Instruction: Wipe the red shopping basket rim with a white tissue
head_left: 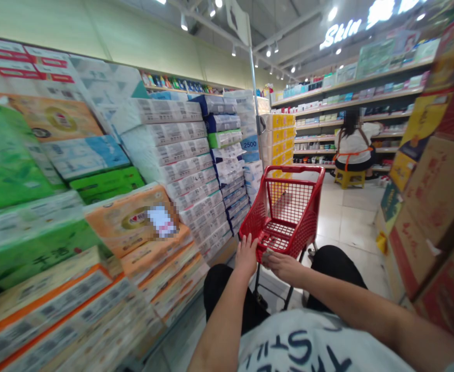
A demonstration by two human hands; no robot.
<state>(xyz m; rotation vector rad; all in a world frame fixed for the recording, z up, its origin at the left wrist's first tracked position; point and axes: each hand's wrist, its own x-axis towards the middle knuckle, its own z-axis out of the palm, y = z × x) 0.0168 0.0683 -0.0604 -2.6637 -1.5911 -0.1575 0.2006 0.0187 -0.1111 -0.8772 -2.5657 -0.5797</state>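
Note:
A red shopping cart (289, 206) stands in the aisle right in front of me, its basket holding nothing. My left hand (246, 254) rests on the near left end of the cart's handle, fingers curled over it. My right hand (281, 264) grips the handle just to the right, fingers wrapped round it. Both forearms reach forward from my white printed shirt.
Stacked packs of tissue and toilet paper (95, 206) line the left side. Piled cardboard boxes (432, 196) wall the right. A person (353, 142) sits on a yellow stool (349, 177) ahead by the shelves (351, 98). Tiled floor (347, 222) runs between.

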